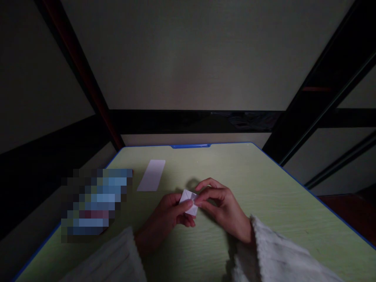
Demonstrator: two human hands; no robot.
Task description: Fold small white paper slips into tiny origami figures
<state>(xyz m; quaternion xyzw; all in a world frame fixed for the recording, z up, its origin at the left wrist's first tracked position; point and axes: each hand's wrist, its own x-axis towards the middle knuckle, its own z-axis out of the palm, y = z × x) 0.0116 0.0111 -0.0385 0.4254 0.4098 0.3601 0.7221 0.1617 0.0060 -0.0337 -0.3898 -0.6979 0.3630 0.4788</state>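
- Dim panelled wall (pixel 190 58) stands behind a pale table (pixel 270 184), and the light falls mostly around the hands, where the fine handling is
- Left hand (pixel 164 215) pinches a small folded paper (pixel 187 196), thumb flat on the upper face and other fingers curled beneath, probably so the creased layers lie pressed together
- Right hand (pixel 226 207) has its thumb and forefinger tips closed together at the paper's right side, seemingly on an edge or flap; the exact contact is too small to tell, and its other fingers arch away, perhaps to leave the creases in sight
- Paper sits between both hands, above the table's near middle, tilted so that its creased face looks up at the wearer; that angle likely makes the fold lines easier to follow
- Both wrists come in low from the near side, and the ribbed cuffs (pixel 133 243) end short of the fingers, so no fabric gets between fingertips and paper
- White sheet (pixel 152 176) lies flat beyond the left hand, apart from it, within easy reach yet out of the way
- Farther left, a blurred item (pixel 94 203) rests along the table's side, well away from the fingers; what it is cannot be told
- Blue handle (pixel 190 146) marks the far rim, near the wall
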